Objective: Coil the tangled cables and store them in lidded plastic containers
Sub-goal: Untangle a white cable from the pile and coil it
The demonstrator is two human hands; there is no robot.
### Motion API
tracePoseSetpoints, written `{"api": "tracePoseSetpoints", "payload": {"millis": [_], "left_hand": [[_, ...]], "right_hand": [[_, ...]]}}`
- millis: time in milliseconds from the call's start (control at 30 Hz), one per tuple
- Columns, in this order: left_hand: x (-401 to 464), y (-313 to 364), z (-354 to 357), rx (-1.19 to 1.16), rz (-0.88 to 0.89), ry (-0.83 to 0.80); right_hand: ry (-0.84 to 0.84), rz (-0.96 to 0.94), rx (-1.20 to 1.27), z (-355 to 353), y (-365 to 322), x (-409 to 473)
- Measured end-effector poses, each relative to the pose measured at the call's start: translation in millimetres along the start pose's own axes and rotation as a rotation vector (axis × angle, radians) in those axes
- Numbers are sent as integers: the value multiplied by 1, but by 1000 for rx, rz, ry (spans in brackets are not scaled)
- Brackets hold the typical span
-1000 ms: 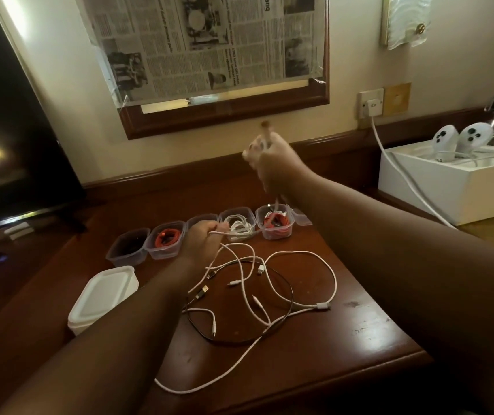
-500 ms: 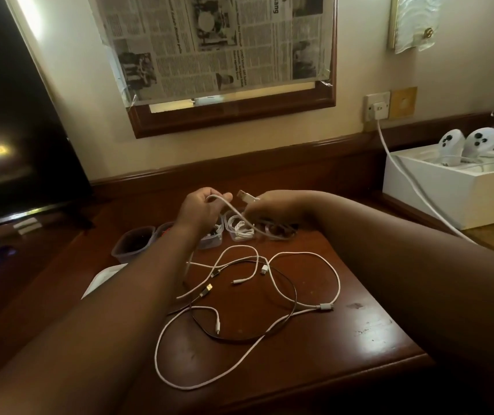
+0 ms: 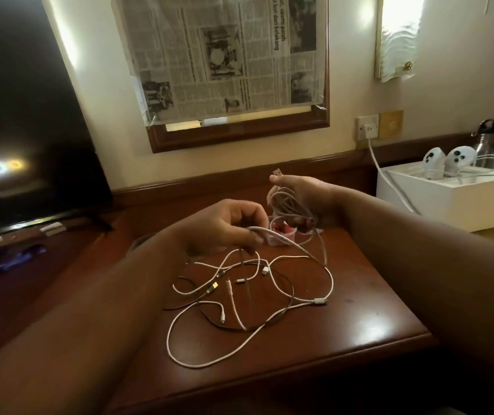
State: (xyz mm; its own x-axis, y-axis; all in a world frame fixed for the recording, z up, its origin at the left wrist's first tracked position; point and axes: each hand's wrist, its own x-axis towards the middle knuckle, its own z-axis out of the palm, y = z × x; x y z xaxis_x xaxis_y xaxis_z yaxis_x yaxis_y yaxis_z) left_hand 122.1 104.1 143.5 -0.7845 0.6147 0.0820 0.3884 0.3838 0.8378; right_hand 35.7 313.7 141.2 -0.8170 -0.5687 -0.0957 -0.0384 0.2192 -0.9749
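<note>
Right hand (image 3: 305, 202) clutches a coiled white cable (image 3: 284, 205), plug end pointing up; left hand (image 3: 227, 226) pinches its trailing strand, which slants toward the counter (image 3: 359, 295).

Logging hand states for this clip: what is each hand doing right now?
Left hand: pinches the white cable.
Right hand: grips coiled loops of that cable.

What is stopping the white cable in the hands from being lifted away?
The right hand grips loops of the thin white cable, and the left hand pinches its strand. Its loose tail runs down into the tangled pile of white and black cables on the brown wooden table, so those may snag it.
</note>
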Motion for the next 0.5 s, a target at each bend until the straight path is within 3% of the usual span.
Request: {"api": "tracePoseSetpoints", "payload": {"millis": [133,233,300,433,500], "left_hand": [[-15,21,12,258,11,-81],[-22,21,15,213,35,-69],[-24,19,19,103,103,57],[-14,9,31,12,105,556],[-11,8,36,-25,44,579]], "right_hand": [[-91,-59,-4,8,0,-18],[-187,-50,6,19,3,-28],[-188,-42,-30,28,5,-35],[-180,12,-96,42,8,-45],[-215,39,-89,45,9,-47]]}}
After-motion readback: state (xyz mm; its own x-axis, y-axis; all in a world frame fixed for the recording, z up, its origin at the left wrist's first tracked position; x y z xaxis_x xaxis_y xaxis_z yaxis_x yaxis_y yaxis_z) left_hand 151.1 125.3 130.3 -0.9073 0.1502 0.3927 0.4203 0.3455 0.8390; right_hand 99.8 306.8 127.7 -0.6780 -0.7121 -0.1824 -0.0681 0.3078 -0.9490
